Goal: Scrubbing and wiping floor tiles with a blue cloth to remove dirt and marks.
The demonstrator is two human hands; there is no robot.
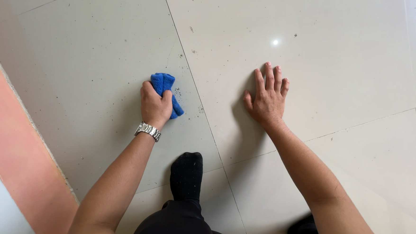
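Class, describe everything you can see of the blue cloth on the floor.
The blue cloth looks like soft, fluffy fabric, bunched into a crumpled wad rather than spread flat. The left hand grips it from above and covers its near part, so only its far and right-hand folds show. It lies pressed on the pale glossy tile floor, just left of a grout line, with dark specks of dirt beside it.

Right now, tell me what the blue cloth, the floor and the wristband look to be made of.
Blue cloth: soft, fuzzy fabric, probably microfibre or terry, bunched in the left hand. Floor: glossy pale tile, likely glazed ceramic or porcelain; it mirrors a light and shows grout lines. Wristband: shiny linked metal, seemingly steel.
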